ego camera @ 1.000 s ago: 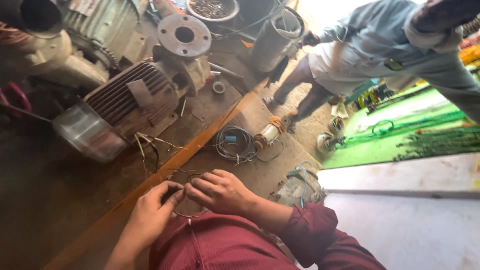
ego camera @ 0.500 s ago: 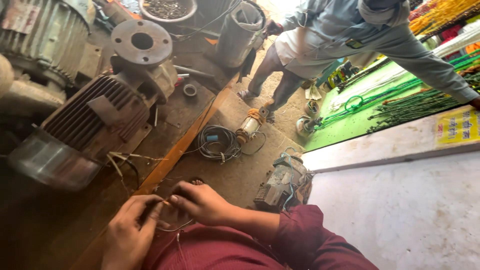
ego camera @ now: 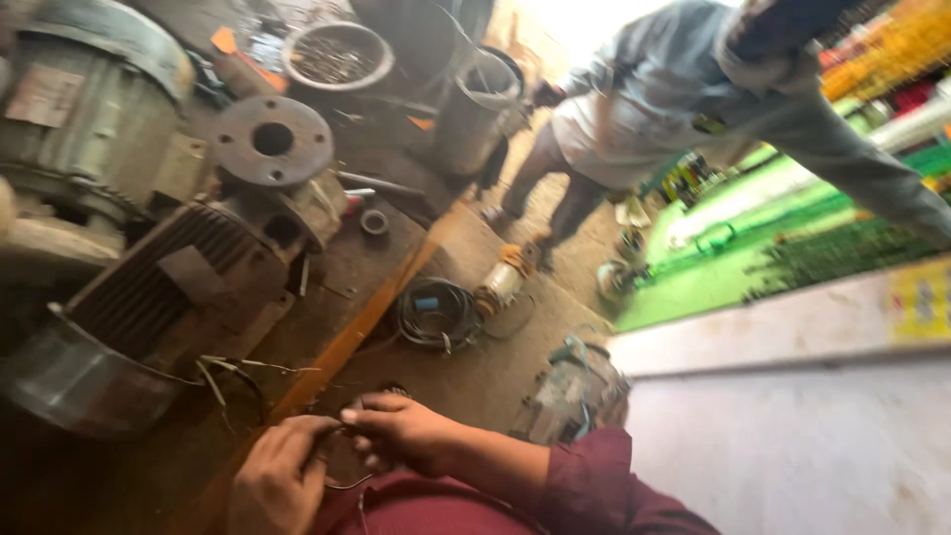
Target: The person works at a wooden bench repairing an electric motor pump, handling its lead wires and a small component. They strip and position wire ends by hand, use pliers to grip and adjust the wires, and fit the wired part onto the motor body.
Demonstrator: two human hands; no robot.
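My left hand (ego camera: 277, 481) and my right hand (ego camera: 401, 434) meet low in the view, over my maroon-sleeved lap. Both pinch a thin loop of wire (ego camera: 342, 474) between the fingertips. The wire is blurred and partly hidden by my fingers. Just beyond my hands a big finned grey electric motor (ego camera: 149, 307) lies on its side on the dirty floor, with loose wire leads (ego camera: 233, 372) trailing from it toward my left hand.
A round flange (ego camera: 272, 139) and a second large motor (ego camera: 79, 109) stand at the upper left. A black cable coil (ego camera: 436, 312) and a small motor (ego camera: 575, 391) lie to the right. Another person (ego camera: 674, 109) bends over at the top. A white wall (ego camera: 792, 436) is at right.
The view has swung, so the motors sit larger and lower left. My hands stay together on the wire, now nearer the bottom edge. The other person has shifted right.
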